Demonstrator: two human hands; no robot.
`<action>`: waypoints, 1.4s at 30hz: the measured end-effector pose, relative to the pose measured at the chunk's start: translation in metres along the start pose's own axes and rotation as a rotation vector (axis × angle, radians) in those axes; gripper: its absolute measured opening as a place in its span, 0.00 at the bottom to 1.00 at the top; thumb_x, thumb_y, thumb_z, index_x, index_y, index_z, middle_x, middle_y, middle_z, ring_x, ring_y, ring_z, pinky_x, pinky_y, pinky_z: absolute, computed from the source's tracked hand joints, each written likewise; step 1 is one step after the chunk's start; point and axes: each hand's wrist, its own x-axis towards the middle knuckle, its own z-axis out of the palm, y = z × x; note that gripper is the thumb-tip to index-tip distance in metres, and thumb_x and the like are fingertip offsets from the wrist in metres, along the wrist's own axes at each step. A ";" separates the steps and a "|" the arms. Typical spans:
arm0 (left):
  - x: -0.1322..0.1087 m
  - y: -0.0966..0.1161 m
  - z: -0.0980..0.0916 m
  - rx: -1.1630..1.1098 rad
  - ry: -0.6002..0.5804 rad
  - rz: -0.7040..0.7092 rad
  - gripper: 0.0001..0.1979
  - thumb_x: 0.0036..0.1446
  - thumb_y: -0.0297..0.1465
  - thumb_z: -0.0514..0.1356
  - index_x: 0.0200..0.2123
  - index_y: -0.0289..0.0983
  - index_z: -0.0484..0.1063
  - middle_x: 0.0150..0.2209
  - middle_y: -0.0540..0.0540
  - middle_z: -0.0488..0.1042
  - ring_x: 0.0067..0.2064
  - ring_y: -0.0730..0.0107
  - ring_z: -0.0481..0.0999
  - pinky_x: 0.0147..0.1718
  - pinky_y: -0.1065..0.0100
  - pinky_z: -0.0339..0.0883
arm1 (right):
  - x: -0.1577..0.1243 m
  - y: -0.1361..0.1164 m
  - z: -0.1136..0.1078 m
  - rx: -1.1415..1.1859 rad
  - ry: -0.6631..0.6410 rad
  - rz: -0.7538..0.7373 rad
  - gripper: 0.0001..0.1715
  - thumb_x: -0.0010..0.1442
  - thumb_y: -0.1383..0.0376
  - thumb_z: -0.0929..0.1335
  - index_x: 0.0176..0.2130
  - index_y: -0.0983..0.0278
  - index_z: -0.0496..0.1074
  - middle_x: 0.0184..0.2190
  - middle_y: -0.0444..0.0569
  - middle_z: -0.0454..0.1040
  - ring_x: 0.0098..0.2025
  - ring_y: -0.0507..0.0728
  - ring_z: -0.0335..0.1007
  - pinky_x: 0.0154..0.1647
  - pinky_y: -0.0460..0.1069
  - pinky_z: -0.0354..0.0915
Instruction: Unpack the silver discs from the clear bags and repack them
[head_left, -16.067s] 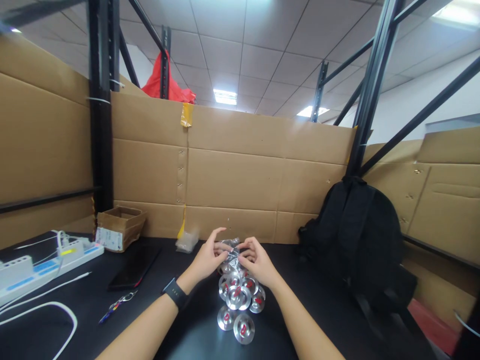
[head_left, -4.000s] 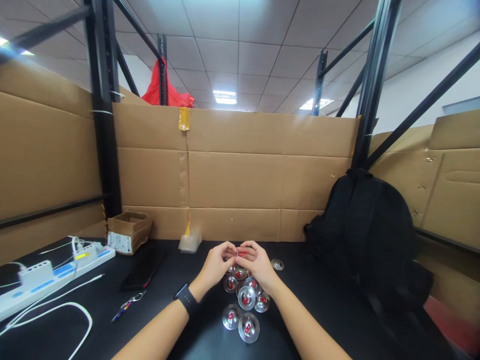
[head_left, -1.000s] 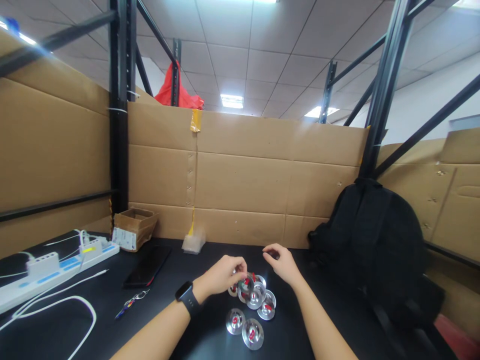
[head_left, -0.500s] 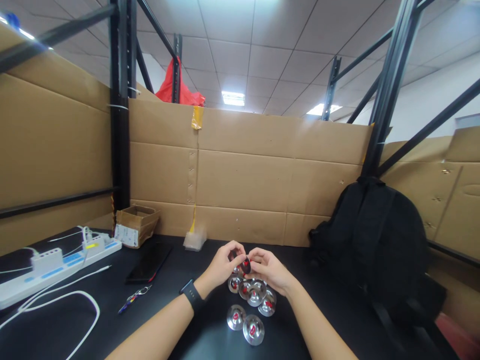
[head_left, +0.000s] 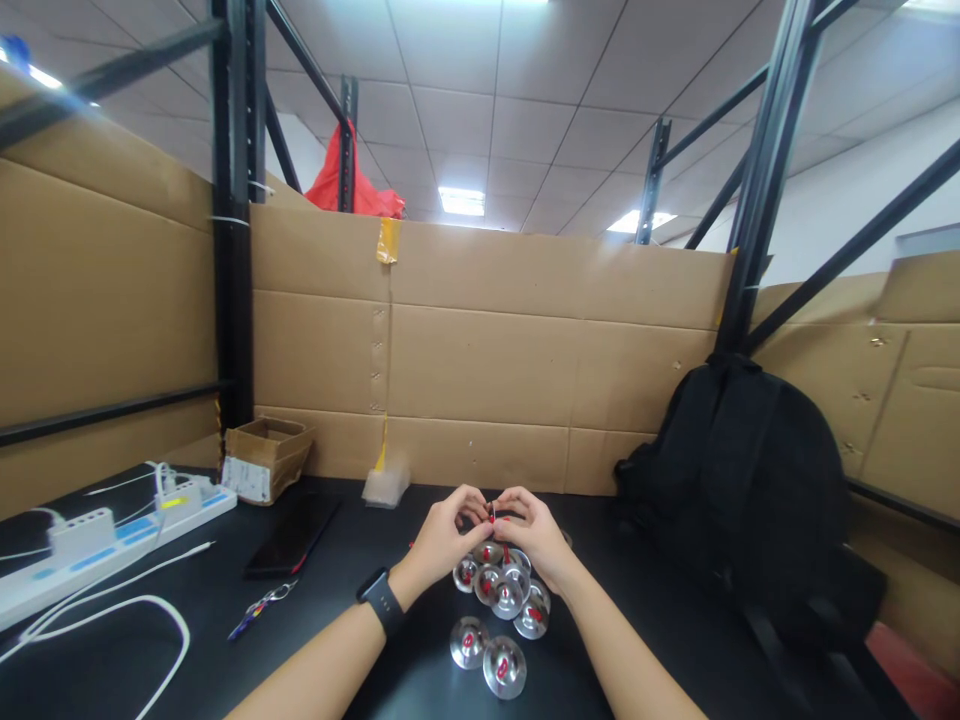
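Between my fingertips is a small finger cymbal (head_left: 493, 513), seen nearly edge-on, with a bit of red cord showing. My left hand (head_left: 448, 532), wearing a black watch (head_left: 380, 600) at the wrist, pinches it from the left. From the right, the thumb and fingers of my right hand (head_left: 537, 537) close on it too, mostly covering it. Just below lie several more silver finger cymbals (head_left: 508, 596), domed, with red cord at their centres, overlapping in a cluster. Nearer to me, two others (head_left: 469, 643) rest side by side on the black table (head_left: 315, 665).
A black backpack (head_left: 739, 480) stands at the right. On the left are a white power strip (head_left: 135, 535) with cables, a dark phone (head_left: 292, 535), a keychain (head_left: 261, 608) and a small open cardboard box (head_left: 270, 458). Behind rises a cardboard wall (head_left: 480, 365).
The finger cymbal in my hands has turned from showing its face to nearly edge-on. My right fingertips have moved in against my left ones. More cymbals of the cluster show below.
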 end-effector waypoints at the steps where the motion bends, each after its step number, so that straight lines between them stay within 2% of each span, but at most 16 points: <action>1: 0.000 0.000 0.000 0.008 -0.017 0.006 0.07 0.56 0.31 0.65 0.38 0.38 0.74 0.35 0.48 0.80 0.37 0.68 0.78 0.38 0.70 0.66 | 0.000 0.000 0.000 -0.009 0.002 -0.002 0.26 0.47 0.63 0.80 0.42 0.61 0.69 0.44 0.50 0.77 0.41 0.57 0.78 0.43 0.51 0.71; 3: -0.001 -0.002 0.001 0.016 -0.043 0.011 0.03 0.57 0.31 0.64 0.33 0.38 0.75 0.34 0.48 0.80 0.37 0.68 0.78 0.40 0.69 0.67 | 0.000 0.000 0.002 -0.034 0.002 -0.009 0.27 0.46 0.64 0.80 0.42 0.61 0.69 0.44 0.49 0.77 0.42 0.58 0.78 0.44 0.53 0.71; 6: 0.000 -0.004 0.003 -0.020 -0.022 -0.006 0.01 0.55 0.28 0.63 0.32 0.37 0.75 0.34 0.48 0.80 0.37 0.68 0.78 0.42 0.69 0.69 | 0.001 0.001 0.007 -0.091 0.009 -0.051 0.24 0.46 0.64 0.79 0.41 0.61 0.69 0.43 0.49 0.77 0.42 0.58 0.78 0.46 0.53 0.72; 10: 0.001 -0.008 0.005 -0.054 0.023 -0.036 0.05 0.52 0.24 0.61 0.33 0.37 0.74 0.34 0.48 0.80 0.37 0.69 0.79 0.40 0.71 0.70 | 0.003 0.004 0.011 -0.170 0.022 -0.095 0.22 0.47 0.67 0.76 0.40 0.61 0.68 0.43 0.50 0.77 0.42 0.57 0.77 0.44 0.52 0.72; 13: 0.002 -0.008 0.006 -0.044 0.017 -0.043 0.06 0.50 0.22 0.61 0.33 0.36 0.75 0.33 0.48 0.80 0.36 0.69 0.79 0.39 0.71 0.70 | 0.003 0.004 0.012 -0.216 0.030 -0.106 0.21 0.47 0.68 0.75 0.41 0.61 0.67 0.43 0.49 0.77 0.42 0.57 0.77 0.39 0.49 0.73; 17: 0.003 -0.007 0.004 -0.018 -0.018 -0.077 0.06 0.52 0.24 0.61 0.32 0.36 0.79 0.33 0.47 0.81 0.36 0.67 0.79 0.40 0.69 0.70 | 0.002 0.002 0.013 -0.268 0.054 -0.121 0.21 0.47 0.69 0.73 0.41 0.61 0.66 0.43 0.49 0.76 0.42 0.57 0.76 0.32 0.46 0.71; 24: 0.006 -0.012 -0.009 0.051 -0.035 -0.094 0.07 0.56 0.31 0.62 0.35 0.38 0.80 0.34 0.46 0.82 0.36 0.65 0.80 0.38 0.69 0.69 | 0.007 0.001 0.007 -0.330 0.132 -0.124 0.22 0.44 0.69 0.72 0.41 0.61 0.67 0.43 0.50 0.76 0.40 0.57 0.76 0.31 0.46 0.69; 27: 0.011 -0.020 -0.020 0.148 0.016 -0.102 0.07 0.57 0.33 0.62 0.35 0.38 0.79 0.35 0.46 0.82 0.37 0.65 0.79 0.39 0.68 0.68 | 0.012 0.002 -0.010 -0.400 0.181 -0.134 0.20 0.44 0.67 0.72 0.39 0.62 0.68 0.41 0.49 0.76 0.38 0.56 0.76 0.31 0.47 0.69; 30: 0.014 -0.030 -0.034 0.290 0.031 -0.092 0.06 0.58 0.32 0.60 0.33 0.39 0.77 0.35 0.47 0.81 0.38 0.65 0.78 0.39 0.68 0.67 | 0.014 0.004 -0.042 -0.571 0.254 -0.142 0.19 0.44 0.67 0.71 0.39 0.62 0.69 0.38 0.48 0.76 0.34 0.55 0.74 0.35 0.48 0.69; 32: 0.014 -0.039 -0.046 0.414 -0.024 -0.068 0.05 0.58 0.31 0.60 0.32 0.39 0.75 0.35 0.47 0.80 0.38 0.65 0.78 0.40 0.68 0.65 | 0.012 0.005 -0.067 -0.787 0.296 -0.128 0.21 0.43 0.69 0.71 0.40 0.61 0.70 0.38 0.47 0.77 0.34 0.55 0.74 0.37 0.49 0.68; 34: 0.011 -0.049 -0.059 0.539 -0.109 -0.065 0.03 0.56 0.29 0.60 0.32 0.40 0.75 0.34 0.48 0.80 0.39 0.64 0.77 0.40 0.68 0.63 | 0.009 0.005 -0.092 -0.993 0.323 -0.063 0.17 0.42 0.71 0.70 0.36 0.61 0.71 0.34 0.46 0.77 0.34 0.55 0.73 0.36 0.48 0.66; 37: 0.007 -0.062 -0.073 0.629 -0.223 -0.147 0.03 0.53 0.28 0.61 0.31 0.40 0.75 0.35 0.48 0.80 0.38 0.64 0.77 0.38 0.69 0.63 | 0.003 0.005 -0.120 -1.133 0.315 0.048 0.16 0.40 0.71 0.71 0.34 0.62 0.73 0.34 0.47 0.78 0.36 0.56 0.74 0.37 0.47 0.65; 39: 0.006 -0.068 -0.079 0.615 -0.281 -0.203 0.03 0.52 0.28 0.60 0.30 0.39 0.75 0.34 0.48 0.80 0.37 0.66 0.77 0.36 0.70 0.63 | 0.001 0.006 -0.129 -1.144 0.279 0.097 0.17 0.40 0.70 0.72 0.35 0.62 0.75 0.35 0.48 0.79 0.37 0.57 0.74 0.38 0.47 0.65; 42: 0.006 -0.071 -0.083 0.557 -0.366 -0.233 0.05 0.50 0.28 0.59 0.29 0.37 0.76 0.31 0.48 0.80 0.33 0.68 0.76 0.33 0.72 0.63 | 0.001 0.008 -0.132 -1.122 0.224 0.120 0.17 0.41 0.69 0.73 0.36 0.64 0.76 0.35 0.50 0.79 0.36 0.56 0.75 0.37 0.46 0.65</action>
